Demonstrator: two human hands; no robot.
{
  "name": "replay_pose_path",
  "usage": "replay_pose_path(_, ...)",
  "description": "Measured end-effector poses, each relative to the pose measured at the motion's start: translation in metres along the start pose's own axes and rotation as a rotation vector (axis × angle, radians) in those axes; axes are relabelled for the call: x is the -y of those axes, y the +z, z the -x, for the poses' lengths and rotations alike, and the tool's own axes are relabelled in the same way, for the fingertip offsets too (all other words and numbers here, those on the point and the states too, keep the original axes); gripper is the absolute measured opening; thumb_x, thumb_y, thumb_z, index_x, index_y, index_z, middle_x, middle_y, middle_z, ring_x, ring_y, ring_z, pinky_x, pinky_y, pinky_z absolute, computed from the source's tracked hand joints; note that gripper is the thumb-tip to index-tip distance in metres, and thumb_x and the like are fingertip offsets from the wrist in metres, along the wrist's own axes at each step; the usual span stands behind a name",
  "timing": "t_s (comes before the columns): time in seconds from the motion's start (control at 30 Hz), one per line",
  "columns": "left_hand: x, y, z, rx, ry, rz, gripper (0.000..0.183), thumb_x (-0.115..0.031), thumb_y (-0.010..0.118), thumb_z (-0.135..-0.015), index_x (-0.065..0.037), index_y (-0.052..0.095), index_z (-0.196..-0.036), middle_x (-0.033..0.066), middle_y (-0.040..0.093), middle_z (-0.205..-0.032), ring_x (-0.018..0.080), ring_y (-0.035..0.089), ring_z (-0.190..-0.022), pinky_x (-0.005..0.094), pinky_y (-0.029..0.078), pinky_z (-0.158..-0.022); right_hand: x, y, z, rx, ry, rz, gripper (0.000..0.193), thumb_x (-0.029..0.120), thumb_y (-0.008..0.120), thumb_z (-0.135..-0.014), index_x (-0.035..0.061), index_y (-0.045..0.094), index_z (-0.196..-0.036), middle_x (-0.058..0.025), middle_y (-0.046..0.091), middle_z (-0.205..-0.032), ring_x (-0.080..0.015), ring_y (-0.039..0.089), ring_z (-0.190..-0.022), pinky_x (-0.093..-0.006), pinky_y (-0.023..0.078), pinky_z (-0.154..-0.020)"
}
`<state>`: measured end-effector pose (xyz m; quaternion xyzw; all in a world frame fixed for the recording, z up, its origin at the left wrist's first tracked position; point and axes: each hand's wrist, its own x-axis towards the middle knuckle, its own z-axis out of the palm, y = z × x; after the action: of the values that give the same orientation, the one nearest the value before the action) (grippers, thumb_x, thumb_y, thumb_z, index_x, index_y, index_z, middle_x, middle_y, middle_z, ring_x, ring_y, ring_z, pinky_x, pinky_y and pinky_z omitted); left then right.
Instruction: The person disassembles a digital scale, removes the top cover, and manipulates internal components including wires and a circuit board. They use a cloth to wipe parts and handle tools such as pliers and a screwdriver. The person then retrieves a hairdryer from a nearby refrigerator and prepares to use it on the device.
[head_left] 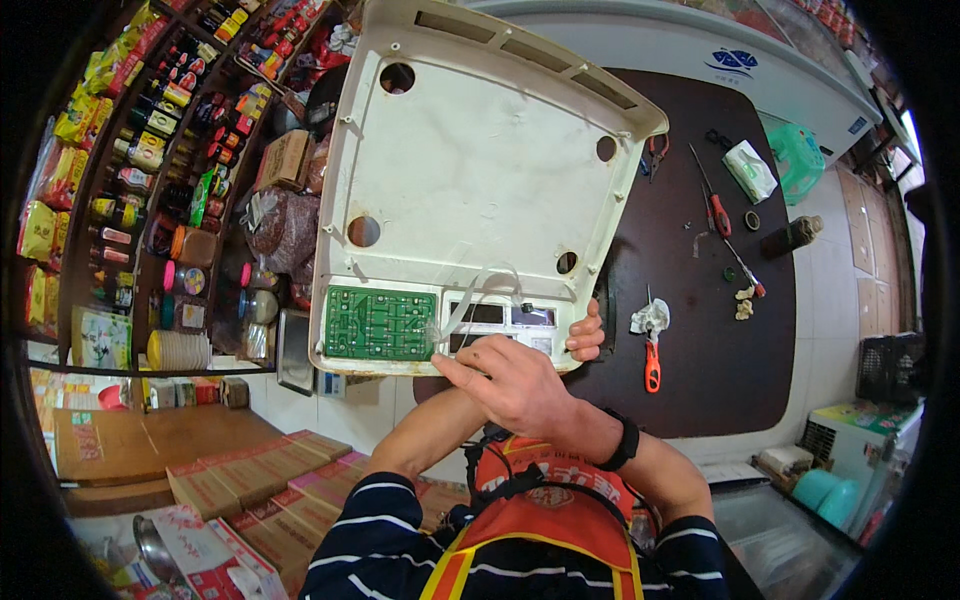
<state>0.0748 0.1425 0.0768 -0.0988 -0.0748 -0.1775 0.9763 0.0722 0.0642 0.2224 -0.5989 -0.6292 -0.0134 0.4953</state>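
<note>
A large off-white plastic housing (470, 170) stands tilted up before me, its hollow inner side facing me, with round holes near its corners. A green circuit board (380, 322) sits at its lower left, beside rectangular window openings. From there a pale flat ribbon cable (462, 308) loops upward. My right hand (515, 380), with a black wristband, has its fingers closed at the cable's lower end, by the board's right edge. My left arm passes beneath the right one, and my left hand (585, 335) grips the housing's lower right edge, its palm hidden.
On the dark table (720, 350) lie an orange-handled tool (652, 368) by crumpled tissue, red screwdrivers (719, 214), pliers (656, 157), a tissue pack (750, 172) and a bottle (790, 236). Shelves of jars (190, 280) stand at left, cardboard boxes (260, 465) at lower left.
</note>
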Motion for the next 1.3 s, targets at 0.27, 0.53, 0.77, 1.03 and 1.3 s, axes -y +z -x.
replay_pose_path(0.27, -0.011, 0.010, 0.003, -0.031, 0.056, -0.054, 0.054, -0.043, 0.047, -0.113, 0.002, 0.061, -0.139, 0.0037, 0.044, -0.087, 0.0186, 0.045, -0.080, 0.0341, 0.040, -0.075, -0.009, -0.005, 0.021, -0.042, 0.000, -0.019, 0.040, 0.009, 0.072, -0.083, 0.0046, 0.076, -0.122, -0.0081, 0.074, -0.112, -0.0267, 0.071, -0.106, -0.0396, 0.058, -0.088)
replay_pose_path(0.53, -0.010, 0.030, 0.002, -0.173, 0.070, -0.017, 0.055, -0.050, 0.042, -0.113, -0.001, 0.062, -0.127, 0.0035, 0.044, -0.088, 0.0187, 0.042, -0.080, 0.0347, 0.040, -0.078, -0.023, -0.016, 0.034, -0.103, 0.129, -0.055, 0.034, 0.004, 0.084, -0.080, 0.0064, 0.077, -0.114, -0.0086, 0.075, -0.105, -0.0282, 0.072, -0.098, -0.0410, 0.057, -0.083)
replay_pose_path(0.77, 0.005, 0.034, 0.012, -0.498, 0.224, -0.172, 0.046, -0.046, 0.046, -0.113, -0.003, 0.062, -0.118, 0.0033, 0.048, -0.088, 0.0190, 0.046, -0.078, 0.0330, 0.043, -0.074, -0.045, -0.029, 0.017, -0.270, 0.402, -0.006, 0.034, 0.011, 0.088, -0.086, 0.0052, 0.075, -0.117, -0.0119, 0.075, -0.109, -0.0332, 0.073, -0.100, -0.0423, 0.057, -0.083)
replay_pose_path(1.03, 0.006, 0.026, 0.019, -0.589, 0.289, -0.283, 0.045, -0.045, 0.048, -0.113, -0.003, 0.062, -0.121, 0.0042, 0.051, -0.089, 0.0192, 0.049, -0.079, 0.0331, 0.045, -0.073, -0.069, -0.022, 0.004, -0.248, 0.327, 0.019, 0.030, 0.010, 0.088, -0.084, 0.0056, 0.078, -0.112, -0.0128, 0.077, -0.108, -0.0329, 0.075, -0.098, -0.0431, 0.061, -0.082)
replay_pose_path(1.3, 0.001, 0.019, 0.021, -0.628, 0.339, -0.323, 0.044, -0.043, 0.050, -0.113, -0.002, 0.062, -0.123, 0.0051, 0.053, -0.091, 0.0194, 0.051, -0.080, 0.0333, 0.046, -0.073, -0.067, -0.035, 0.011, -0.311, 0.353, -0.025, 0.022, 0.002, 0.084, -0.086, 0.0042, 0.079, -0.107, -0.0122, 0.077, -0.107, -0.0308, 0.076, -0.094, -0.0393, 0.063, -0.079)
